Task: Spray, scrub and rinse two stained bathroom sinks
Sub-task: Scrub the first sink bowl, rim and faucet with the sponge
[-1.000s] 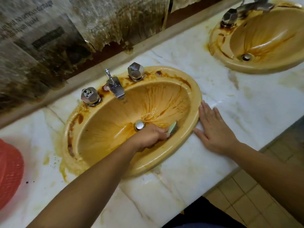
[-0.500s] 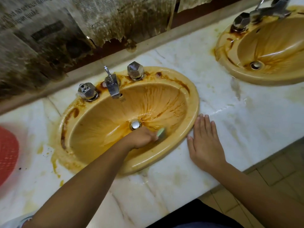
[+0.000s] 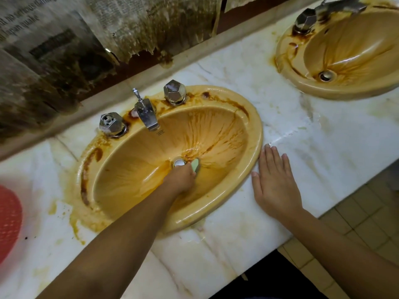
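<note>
So the near sink (image 3: pixel 255 134) is a yellow oval bowl set into the marble table (image 3: pixel 323 137), and it's properly grim: brown streaks run down the far and right walls toward the drain plug (image 3: pixel 179 163), and dark rusty crust sits on the rim by the taps and along the left edge. The left hand (image 3: pixel 180 180) is down in the bottom of the bowl, fingers curled tight around a pale green sponge (image 3: pixel 196 165). The sponge pokes out past the fingertips and sits against the bowl just right of the drain plug. The near-left part of the bowl looks smoother and less streaked than the far-right part.

The right hand (image 3: pixel 275 184) holds nothing. It lies flat on the table with its fingers straight and close together, just beside the sink's right rim.

A chrome spout (image 3: pixel 148 115) stands on the far rim between two faceted knobs, the left knob (image 3: pixel 111 124) and the right knob (image 3: pixel 174 91). Orange-yellow gunk has spilled onto the table off the sink's near-left edge.

The second sink (image 3: pixel 287 67) is far right on the same table, well apart from both hands, and it's streaked brown too.

Other stuff: stained, torn newspaper (image 3: pixel 151 24) hangs on the wall behind, something red and mesh-like (image 3: pixel 8 223) sits at the left edge, and there's tiled floor (image 3: pixel 367 216) at near right.
</note>
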The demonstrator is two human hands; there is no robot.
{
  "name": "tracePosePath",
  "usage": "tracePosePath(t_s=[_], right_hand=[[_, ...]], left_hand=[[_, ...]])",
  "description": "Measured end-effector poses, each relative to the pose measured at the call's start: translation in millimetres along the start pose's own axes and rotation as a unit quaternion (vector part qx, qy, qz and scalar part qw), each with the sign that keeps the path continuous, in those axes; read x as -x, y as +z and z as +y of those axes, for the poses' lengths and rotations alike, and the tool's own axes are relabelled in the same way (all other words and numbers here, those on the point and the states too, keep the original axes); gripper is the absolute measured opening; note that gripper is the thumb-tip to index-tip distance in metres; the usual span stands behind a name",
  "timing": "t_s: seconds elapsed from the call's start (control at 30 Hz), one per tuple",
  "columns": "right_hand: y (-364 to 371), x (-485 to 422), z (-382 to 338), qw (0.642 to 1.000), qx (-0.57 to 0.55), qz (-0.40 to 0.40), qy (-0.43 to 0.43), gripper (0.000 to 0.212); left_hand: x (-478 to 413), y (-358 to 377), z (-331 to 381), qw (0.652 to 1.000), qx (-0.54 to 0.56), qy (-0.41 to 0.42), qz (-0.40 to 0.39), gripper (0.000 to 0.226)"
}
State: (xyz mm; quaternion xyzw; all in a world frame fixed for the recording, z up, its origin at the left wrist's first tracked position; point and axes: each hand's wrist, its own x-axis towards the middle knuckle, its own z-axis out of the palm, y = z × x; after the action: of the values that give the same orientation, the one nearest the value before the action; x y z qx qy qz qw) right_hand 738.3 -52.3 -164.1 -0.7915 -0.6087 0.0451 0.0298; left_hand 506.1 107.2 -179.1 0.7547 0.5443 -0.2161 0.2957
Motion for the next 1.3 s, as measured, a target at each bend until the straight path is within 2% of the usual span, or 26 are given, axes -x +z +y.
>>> tracePosePath(t_s=[0.07, 0.13, 0.2, 0.23, 0.27, 0.3, 0.37, 0.4, 0.47, 0.53, 0.6, 0.67, 0.7, 0.77, 0.83, 0.9, 0.97, 1.0, 1.03, 1.07, 1.13, 1.17, 1.2, 1.23, 1.3], right_hand=[[-0.6, -0.5, -0.5, 1.0, -0.002, 0.004, 0.0, 0.068], [-1.8, -0.2, -1.1, 1.0, -0.002, 0.006, 0.0, 0.068], [-1.8, 0.0, -1.2, 1.0, 0.001, 0.006, -0.001, 0.068], [-2.2, -0.5, -1.1, 1.0, 0.002, 0.007, 0.0, 0.068], [-2.8, -0.7, -1.1, 1.0, 0.002, 0.007, 0.0, 0.068], [-3.1, -0.4, -1.3, 1.0, 0.003, 0.005, -0.002, 0.068], [-3.3, 0.3, -1.2, 1.0, 0.008, 0.004, -0.004, 0.068], [-3.4, 0.4, -1.6, 1.0, 0.009, 0.004, -0.005, 0.068], [-4.8, -0.1, -2.3, 1.0, 0.007, 0.004, -0.003, 0.068], [-4.8, 0.6, -2.7, 1.0, 0.008, 0.003, -0.005, 0.068], [-4.8, 0.5, -2.1, 1.0, 0.013, 0.004, -0.006, 0.068], [-5.3, -0.1, -2.1, 1.0, 0.014, 0.005, -0.006, 0.068], [-5.1, -0.3, -2.1, 1.0, 0.015, 0.003, -0.007, 0.068], [-4.4, -0.2, -1.8, 1.0, 0.016, 0.002, -0.008, 0.068], [-4.0, -0.4, -1.6, 1.0, 0.016, 0.004, -0.008, 0.068], [-4.0, -0.3, -1.3, 1.0, 0.015, 0.006, -0.007, 0.068], [-3.6, 0.1, -1.4, 1.0, 0.014, 0.007, -0.007, 0.068], [-3.9, -0.2, -1.6, 1.0, 0.013, 0.009, -0.006, 0.068], [-4.4, -0.5, -1.8, 1.0, 0.012, 0.009, -0.006, 0.068], [-4.6, -0.3, -1.9, 1.0, 0.012, 0.009, -0.007, 0.068], [-4.3, -0.2, -1.5, 1.0, 0.011, 0.009, -0.009, 0.069], [-4.6, -0.2, -1.1, 1.0, 0.011, 0.01, -0.01, 0.069], [-4.6, -0.4, -1.0, 1.0, 0.01, 0.01, -0.01, 0.069], [-4.6, -0.6, -1.1, 1.0, 0.01, 0.011, -0.009, 0.069], [-3.7, -0.2, -0.8, 1.0, 0.009, 0.009, -0.01, 0.068]], left_hand=[[-1.6, -1.0, 9.3, 0.999, 0.019, -0.015, 0.031, 0.038], [2.6, -9.3, 38.6, 0.989, 0.138, 0.059, -0.018, 0.032], [17.6, -18.4, 60.1, 0.953, 0.278, 0.105, -0.064, 0.031], [20.6, -19.4, 57.6, 0.948, 0.288, 0.117, -0.072, 0.031], [17.8, -16.4, 48.1, 0.956, 0.257, 0.122, -0.074, 0.03], [11.2, -10.6, 32.9, 0.977, 0.175, 0.11, -0.062, 0.028], [0.2, -2.5, 3.1, 1.0, 0.011, 0.03, 0.0, 0.024], [-1.4, -1.1, -4.8, 0.999, -0.016, -0.016, 0.033, 0.028], [-5.6, -6.7, 4.3, 0.998, -0.001, -0.03, 0.062, 0.032], [-7.6, -15.5, 34.3, 0.997, 0.071, 0.026, 0.025, 0.028], [3.3, -21.5, 62.1, 0.971, 0.215, 0.101, -0.032, 0.031], [17.3, -26.8, 61.9, 0.943, 0.305, 0.114, -0.068, 0.032], [17.4, -24.7, 49.2, 0.95, 0.28, 0.112, -0.075, 0.032], [17.1, -14.4, 16.4, 0.984, 0.131, 0.097, -0.067, 0.035], [21.1, -8.6, -4.3, 0.995, 0.055, 0.061, -0.05, 0.034], [28.4, -7.3, -4.9, 0.985, 0.117, 0.095, -0.08, 0.036], [43.4, -14.5, -0.9, 0.95, 0.248, 0.134, -0.137, 0.036], [48.6, -20.6, -5.3, 0.937, 0.277, 0.142, -0.159, 0.038], [48.1, -24.4, -14.5, 0.935, 0.274, 0.142, -0.173, 0.039], [43.1, -21.5, -27.4, 0.95, 0.228, 0.135, -0.165, 0.038], [35.8, -15.8, -46.7, 0.985, 0.075, 0.091, -0.13, 0.04], [33.6, -14.5, -48.9, 0.99, 0.031, 0.072, -0.116, 0.04], [33.7, -15.2, -45.2, 0.99, 0.031, 0.072, -0.12, 0.04], [35.4, -17.6, -37.7, 0.983, 0.07, 0.092, -0.14, 0.039], [44.6, -28.4, -20.3, 0.947, 0.233, 0.108, -0.192, 0.036]])
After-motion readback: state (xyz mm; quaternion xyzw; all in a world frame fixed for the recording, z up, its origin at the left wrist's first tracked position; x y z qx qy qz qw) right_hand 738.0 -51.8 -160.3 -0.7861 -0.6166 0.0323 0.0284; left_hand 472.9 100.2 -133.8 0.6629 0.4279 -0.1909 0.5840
